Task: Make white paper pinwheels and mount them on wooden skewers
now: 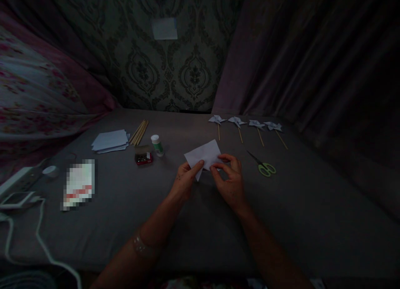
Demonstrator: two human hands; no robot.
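A white sheet of paper (204,153) is held up over the grey cloth, with a pointed flap hanging at its lower left. My left hand (186,178) pinches its lower left part, thumb on top. The fingers and thumb of my right hand (230,179) grip its lower right edge. Green-handled scissors (266,169) lie to the right of my right hand. A glue stick (157,145) stands to the left of the paper, beside an open small red box (143,157) of small metal pieces.
Several paper pinwheels on sticks, one of them a pinwheel (236,122), lie at the back right. At the left are a paper stack (111,141), wooden sticks (139,132), a blurred packet (79,184), a white lid (50,171), a power strip (18,180) and white cables (42,239).
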